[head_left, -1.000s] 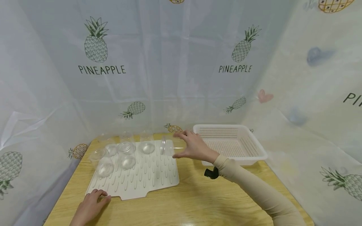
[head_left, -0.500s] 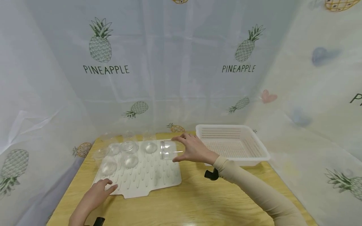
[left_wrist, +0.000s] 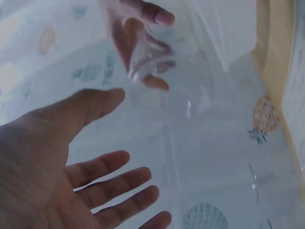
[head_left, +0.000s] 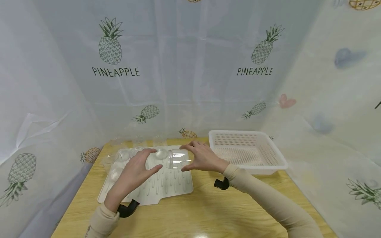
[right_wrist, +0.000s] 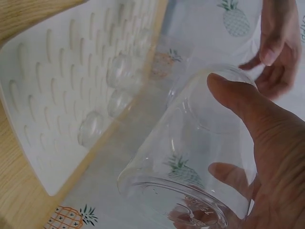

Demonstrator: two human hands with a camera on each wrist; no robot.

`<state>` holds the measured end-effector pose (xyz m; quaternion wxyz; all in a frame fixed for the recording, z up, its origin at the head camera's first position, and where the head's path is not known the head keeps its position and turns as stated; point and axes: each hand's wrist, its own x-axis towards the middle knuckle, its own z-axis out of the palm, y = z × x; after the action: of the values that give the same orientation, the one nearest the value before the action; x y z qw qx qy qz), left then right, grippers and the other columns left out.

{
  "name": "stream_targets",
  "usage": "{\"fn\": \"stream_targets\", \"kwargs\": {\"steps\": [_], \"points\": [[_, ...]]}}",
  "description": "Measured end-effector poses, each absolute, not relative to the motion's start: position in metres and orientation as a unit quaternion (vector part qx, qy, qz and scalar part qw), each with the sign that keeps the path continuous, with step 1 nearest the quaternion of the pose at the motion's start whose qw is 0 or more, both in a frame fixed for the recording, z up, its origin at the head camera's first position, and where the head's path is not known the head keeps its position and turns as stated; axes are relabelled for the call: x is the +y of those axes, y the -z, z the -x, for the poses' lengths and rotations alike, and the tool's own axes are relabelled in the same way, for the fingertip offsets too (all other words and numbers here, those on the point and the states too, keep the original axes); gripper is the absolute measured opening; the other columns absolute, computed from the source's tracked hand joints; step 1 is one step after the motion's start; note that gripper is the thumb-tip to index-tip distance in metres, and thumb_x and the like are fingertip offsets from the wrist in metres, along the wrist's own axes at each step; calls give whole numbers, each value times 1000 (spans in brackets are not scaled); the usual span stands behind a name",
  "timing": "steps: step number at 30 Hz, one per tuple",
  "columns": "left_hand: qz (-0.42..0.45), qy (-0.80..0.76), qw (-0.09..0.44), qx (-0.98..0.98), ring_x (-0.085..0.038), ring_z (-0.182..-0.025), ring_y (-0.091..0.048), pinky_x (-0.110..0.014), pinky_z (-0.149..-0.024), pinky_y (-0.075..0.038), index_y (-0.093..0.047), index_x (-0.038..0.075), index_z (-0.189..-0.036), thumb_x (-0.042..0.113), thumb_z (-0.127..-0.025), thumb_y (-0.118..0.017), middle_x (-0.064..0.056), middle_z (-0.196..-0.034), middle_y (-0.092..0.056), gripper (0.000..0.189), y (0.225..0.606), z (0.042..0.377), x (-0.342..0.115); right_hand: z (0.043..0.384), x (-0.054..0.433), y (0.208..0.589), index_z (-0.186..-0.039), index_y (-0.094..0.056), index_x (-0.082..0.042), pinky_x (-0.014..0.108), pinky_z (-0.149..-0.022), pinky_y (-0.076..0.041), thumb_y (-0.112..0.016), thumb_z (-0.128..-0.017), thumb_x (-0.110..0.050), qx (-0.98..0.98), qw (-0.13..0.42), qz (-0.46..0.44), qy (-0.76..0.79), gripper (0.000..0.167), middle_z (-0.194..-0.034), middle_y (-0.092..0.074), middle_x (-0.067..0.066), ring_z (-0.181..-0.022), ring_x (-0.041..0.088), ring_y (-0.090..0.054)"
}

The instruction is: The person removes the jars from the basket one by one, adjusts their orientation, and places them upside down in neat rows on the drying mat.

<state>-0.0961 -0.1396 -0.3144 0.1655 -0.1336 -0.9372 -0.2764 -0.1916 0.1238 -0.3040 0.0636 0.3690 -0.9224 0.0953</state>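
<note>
My right hand (head_left: 201, 157) grips a clear jar (head_left: 179, 159) by its base end, thumb on one side and fingers on the other. The jar lies sideways in the air above the ridged white draining mat (head_left: 181, 185), its threaded mouth to the left. In the right wrist view, raised lettering shows on the jar's base (right_wrist: 190, 202). My left hand (head_left: 135, 172) is spread over the mat just left of the jar, apart from it. The left wrist view shows the left fingers (left_wrist: 114, 186) extended and holding nothing, with the jar (left_wrist: 190, 90) beyond them.
Several clear jars stand at the mat's back left, such as one jar (head_left: 161, 153); my left hand partly hides others. A white slotted basket (head_left: 279, 162) sits at the right on the wooden table (head_left: 214, 211). Pineapple-print sheeting (head_left: 184, 82) encloses the back and sides.
My left hand has risen from the mat's front left corner and moved right, towards the jar. The right hand keeps holding the jar at nearly the same place.
</note>
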Motion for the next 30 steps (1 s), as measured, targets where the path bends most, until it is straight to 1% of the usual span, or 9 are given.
{"fn": "stream_targets", "kwargs": {"steps": [4, 8, 10, 13, 17, 19, 23, 30], "points": [[180, 265, 168, -932, -31, -127, -50, -55, -100, -42, -48, 13, -138, 44, -80, -76, -7, -138, -52, 71, 313, 106, -121, 191, 121, 307, -139, -48, -31, 46, -92, -44, -74, -68, -67, -920, 65, -377, -89, 84, -126, -55, 5, -108, 25, -56], [226, 254, 151, -929, -27, -132, -46, -58, -104, -36, -47, 13, -139, 42, -76, -80, -5, -140, -51, 76, 315, 114, -109, 190, 118, 310, -138, -49, -31, 48, -94, -43, -75, -68, -67, -917, 67, -385, -86, 83, -125, -55, 4, -109, 26, -56], [241, 244, 137, -929, -25, -135, -43, -58, -106, -34, -46, 13, -139, 41, -75, -82, -4, -141, -50, 79, 317, 117, -104, 189, 117, 311, -137, -50, -32, 48, -94, -43, -74, -68, -68, -916, 67, -386, -83, 82, -125, -55, 4, -111, 26, -55], [253, 234, 117, -932, -26, -137, -40, -57, -109, -31, -43, 13, -142, 35, -74, -84, -5, -143, -48, 82, 322, 121, -100, 188, 116, 312, -137, -50, -32, 47, -94, -42, -74, -67, -69, -916, 68, -386, -81, 83, -124, -55, 2, -111, 25, -55], [253, 227, 108, -934, -28, -136, -40, -58, -108, -32, -42, 12, -143, 27, -74, -84, -6, -143, -48, 82, 328, 122, -98, 186, 114, 314, -137, -51, -30, 44, -90, -44, -73, -67, -70, -914, 69, -391, -86, 83, -124, -55, 1, -109, 24, -56], [251, 228, 110, -934, -29, -135, -42, -57, -108, -33, -42, 11, -143, 24, -75, -84, -7, -142, -49, 81, 330, 123, -98, 185, 114, 316, -136, -52, -30, 43, -89, -44, -73, -68, -70, -913, 69, -392, -86, 82, -125, -55, 1, -108, 23, -57], [251, 224, 124, -934, -29, -133, -44, -57, -106, -35, -44, 11, -141, 24, -74, -85, -7, -140, -51, 80, 335, 124, -98, 184, 112, 319, -135, -52, -29, 44, -90, -44, -72, -68, -70, -914, 68, -391, -86, 81, -126, -55, 1, -109, 22, -56], [249, 230, 152, -929, -26, -128, -50, -54, -104, -38, -48, 14, -138, 30, -71, -86, -3, -136, -55, 78, 342, 126, -105, 184, 112, 321, -136, -52, -27, 49, -97, -43, -70, -67, -73, -910, 69, -393, -114, 85, -129, -56, 0, -116, 22, -55]]}}
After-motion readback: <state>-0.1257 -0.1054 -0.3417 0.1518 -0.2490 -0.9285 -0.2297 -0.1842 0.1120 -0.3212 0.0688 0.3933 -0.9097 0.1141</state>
